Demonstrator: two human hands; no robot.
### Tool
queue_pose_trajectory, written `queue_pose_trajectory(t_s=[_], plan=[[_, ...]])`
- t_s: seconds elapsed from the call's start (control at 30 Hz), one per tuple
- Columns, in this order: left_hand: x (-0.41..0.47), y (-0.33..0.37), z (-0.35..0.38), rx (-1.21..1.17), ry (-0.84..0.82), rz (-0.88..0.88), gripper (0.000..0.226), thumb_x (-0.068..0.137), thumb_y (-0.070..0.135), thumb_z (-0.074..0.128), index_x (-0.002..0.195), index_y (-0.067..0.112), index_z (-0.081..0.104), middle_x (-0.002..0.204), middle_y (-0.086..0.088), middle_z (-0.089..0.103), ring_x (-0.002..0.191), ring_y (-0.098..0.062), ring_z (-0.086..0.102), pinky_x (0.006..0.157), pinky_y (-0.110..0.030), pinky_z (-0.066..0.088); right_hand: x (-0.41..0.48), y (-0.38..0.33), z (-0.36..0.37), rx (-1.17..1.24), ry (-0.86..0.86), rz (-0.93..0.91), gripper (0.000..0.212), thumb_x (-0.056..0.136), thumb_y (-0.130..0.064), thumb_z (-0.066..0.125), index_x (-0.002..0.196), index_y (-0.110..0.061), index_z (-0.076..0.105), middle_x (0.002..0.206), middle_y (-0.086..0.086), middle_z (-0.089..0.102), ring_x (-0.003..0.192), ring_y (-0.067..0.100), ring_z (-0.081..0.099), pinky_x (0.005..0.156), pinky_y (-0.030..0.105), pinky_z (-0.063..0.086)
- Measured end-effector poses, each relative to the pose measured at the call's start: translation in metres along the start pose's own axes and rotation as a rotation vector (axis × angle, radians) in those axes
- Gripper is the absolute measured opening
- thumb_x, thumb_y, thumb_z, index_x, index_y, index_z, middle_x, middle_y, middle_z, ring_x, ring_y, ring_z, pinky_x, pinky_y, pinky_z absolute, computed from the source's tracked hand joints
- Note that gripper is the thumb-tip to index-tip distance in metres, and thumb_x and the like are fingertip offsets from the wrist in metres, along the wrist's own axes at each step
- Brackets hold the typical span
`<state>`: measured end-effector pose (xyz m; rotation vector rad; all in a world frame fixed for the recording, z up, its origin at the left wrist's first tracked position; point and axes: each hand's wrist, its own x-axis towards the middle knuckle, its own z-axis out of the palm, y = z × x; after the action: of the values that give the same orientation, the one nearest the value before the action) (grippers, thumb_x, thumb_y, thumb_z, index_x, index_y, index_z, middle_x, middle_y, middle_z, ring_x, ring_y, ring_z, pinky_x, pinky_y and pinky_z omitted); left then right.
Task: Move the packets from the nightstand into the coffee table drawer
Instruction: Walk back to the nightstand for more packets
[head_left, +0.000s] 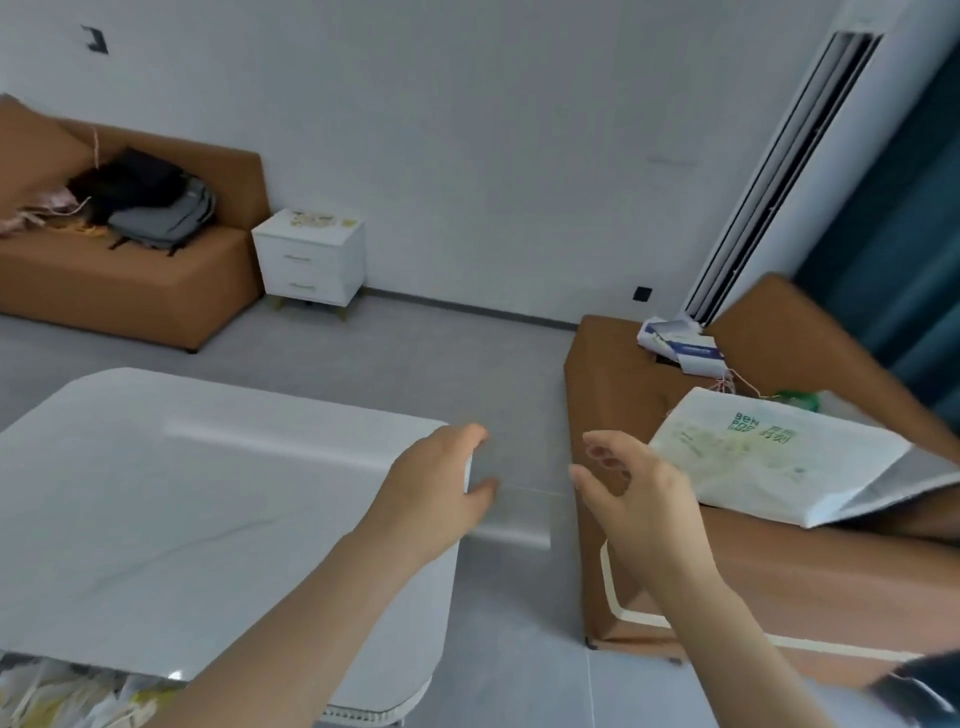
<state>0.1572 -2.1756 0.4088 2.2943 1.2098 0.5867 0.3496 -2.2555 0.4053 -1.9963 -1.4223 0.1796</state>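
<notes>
Fingers (605, 451) loosely curled | white coffee table (156, 493) | nightstand (311, 260) beside sofa (130, 291)

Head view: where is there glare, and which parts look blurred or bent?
In the head view, a glare band crosses the coffee table; the packets on the nightstand are too blurred to read; the air conditioner leans, bent by the wide lens.

The glossy white desk (182, 493) carries faint grey veining. The white two-drawer nightstand (311, 260) bears cream-and-yellow packets (318, 221). On the tan-brown sofa (130, 296) lie a black bag (135, 182) and a grey backpack (166, 218). The white paper bag (753, 467) shows green lettering. The fabric curtain (893, 208) is dark teal, and the floor tiles (415, 364) are pale grey.
</notes>
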Motion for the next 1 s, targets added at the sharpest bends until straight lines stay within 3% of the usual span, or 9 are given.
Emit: queue_pose_trajectory(t_s=[0.17, 0.47, 0.77, 1.0], plan=[[0.059, 0.047, 0.024, 0.017, 0.002, 0.067, 0.046, 0.091, 0.035, 0.058, 0.133, 0.022, 0.046, 0.131, 0.008, 0.053, 0.120, -0.012, 0.049, 0.093, -0.023, 0.041, 0.045, 0.044, -0.042, -0.017, 0.054, -0.008, 0.035, 0.084, -0.032, 0.068, 0.118, -0.024, 0.062, 0.106, -0.011, 0.066, 0.097, 0.004, 0.060, 0.078, 0.018, 0.046], [0.204, 0.080, 0.058, -0.001, 0.008, 0.152, 0.043, 0.091, 0.037, 0.057, 0.132, 0.026, 0.046, 0.133, 0.013, 0.051, 0.122, -0.005, 0.047, 0.095, -0.019, 0.037, 0.168, 0.102, -0.063, 0.003, 0.125, 0.021, 0.033, 0.085, -0.030, 0.068, 0.117, -0.025, 0.064, 0.109, -0.014, 0.066, 0.101, 0.002, 0.059, 0.083, 0.016, 0.043], [0.373, 0.080, 0.062, -0.041, 0.027, 0.184, 0.043, 0.090, 0.036, 0.059, 0.130, 0.026, 0.048, 0.132, 0.011, 0.052, 0.120, -0.007, 0.049, 0.095, -0.020, 0.037, 0.324, 0.134, -0.069, -0.029, 0.192, 0.049, 0.033, 0.085, -0.030, 0.068, 0.117, -0.023, 0.064, 0.110, -0.012, 0.067, 0.102, 0.003, 0.060, 0.086, 0.022, 0.051], [0.486, 0.063, 0.080, -0.011, 0.046, 0.165, 0.044, 0.090, 0.034, 0.061, 0.130, 0.025, 0.048, 0.131, 0.011, 0.053, 0.120, -0.005, 0.048, 0.094, -0.014, 0.030, 0.444, 0.164, -0.049, -0.029, 0.153, 0.031, 0.033, 0.086, -0.033, 0.066, 0.118, -0.026, 0.061, 0.112, -0.015, 0.065, 0.104, 0.001, 0.058, 0.089, 0.027, 0.051]])
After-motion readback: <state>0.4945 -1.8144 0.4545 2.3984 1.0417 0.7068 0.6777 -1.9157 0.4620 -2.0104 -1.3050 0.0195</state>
